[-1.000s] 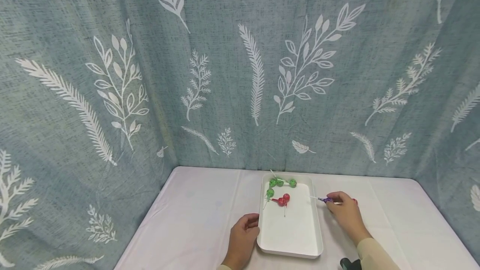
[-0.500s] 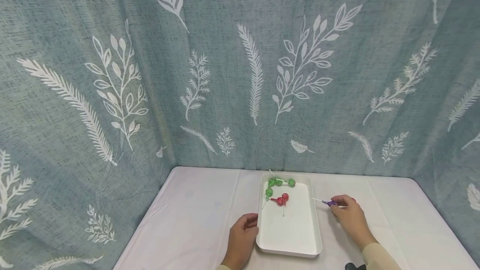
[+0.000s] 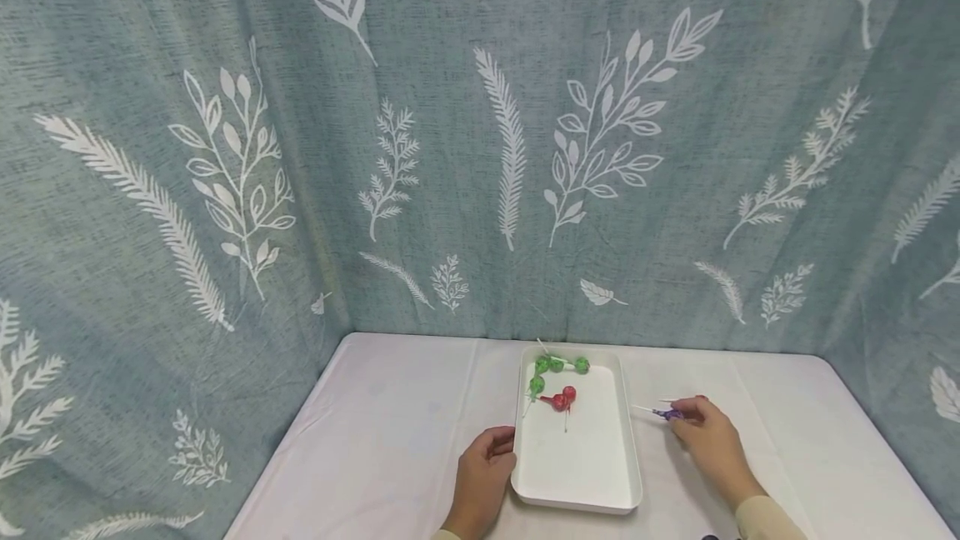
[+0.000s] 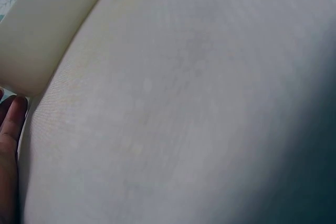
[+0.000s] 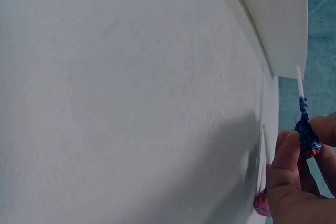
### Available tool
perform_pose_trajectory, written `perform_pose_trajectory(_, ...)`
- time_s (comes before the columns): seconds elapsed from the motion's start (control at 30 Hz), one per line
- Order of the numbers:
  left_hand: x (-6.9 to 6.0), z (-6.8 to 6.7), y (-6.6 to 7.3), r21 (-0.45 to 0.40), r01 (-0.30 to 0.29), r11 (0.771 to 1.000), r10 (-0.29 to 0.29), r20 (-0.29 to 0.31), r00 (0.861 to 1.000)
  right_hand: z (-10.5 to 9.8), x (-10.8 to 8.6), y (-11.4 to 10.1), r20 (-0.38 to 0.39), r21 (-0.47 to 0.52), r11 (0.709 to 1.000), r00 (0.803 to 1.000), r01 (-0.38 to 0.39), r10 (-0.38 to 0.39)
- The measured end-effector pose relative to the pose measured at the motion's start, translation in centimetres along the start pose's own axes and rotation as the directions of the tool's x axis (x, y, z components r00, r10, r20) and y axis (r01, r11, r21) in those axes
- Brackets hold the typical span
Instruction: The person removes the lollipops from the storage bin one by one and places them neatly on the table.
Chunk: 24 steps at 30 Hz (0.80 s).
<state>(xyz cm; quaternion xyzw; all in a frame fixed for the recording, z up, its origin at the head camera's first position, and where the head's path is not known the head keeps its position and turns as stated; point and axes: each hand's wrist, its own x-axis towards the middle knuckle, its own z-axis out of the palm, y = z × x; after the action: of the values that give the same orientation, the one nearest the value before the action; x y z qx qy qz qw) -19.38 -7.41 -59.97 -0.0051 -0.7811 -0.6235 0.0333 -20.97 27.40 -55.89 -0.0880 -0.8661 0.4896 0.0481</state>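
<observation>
My right hand (image 3: 712,442) pinches a purple-wrapped lollipop (image 3: 672,414) by its head, the white stick pointing left toward the tray (image 3: 577,473). In the right wrist view the thumb and fingers hold the dark blue wrapped lollipop (image 5: 307,137), and a pinkish one (image 5: 261,203) lies on the table beyond the hand (image 5: 299,182). My left hand (image 3: 482,473) rests against the tray's left side, fingers loosely bent; the left wrist view shows its fingertips by the tray's wall (image 4: 47,30). Inside the tray are several green lollipops (image 3: 536,385) and red ones (image 3: 559,402).
A red lollipop head (image 3: 701,397) shows just behind my right fingers. The table (image 3: 397,423) has a white cloth, with a patterned blue-green curtain (image 3: 450,148) around its back and sides. A dark object, cut by the bottom edge, is beside the right sleeve (image 3: 765,517).
My right hand has moved right and slightly toward me with the purple lollipop, away from the tray. My left hand has stayed at the tray's side.
</observation>
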Motion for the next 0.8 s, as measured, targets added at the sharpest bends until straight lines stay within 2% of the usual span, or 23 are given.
perform_pose_trajectory(0.27, 0.0, 0.1, 0.1, 0.020, 0.003, 1.000, -0.003, -0.004, 1.000, -0.7, 0.0, 1.0, -0.028, 0.003, 1.000, 1.000, -0.006, 0.006)
perform_pose_trajectory(0.8, 0.0, 0.3, 0.1, 0.038, -0.001, 0.999, 0.002, -0.015, 1.000, -2.7, -0.2, 2.3, -0.014, -0.030, 0.998, 0.998, -0.059, 0.059)
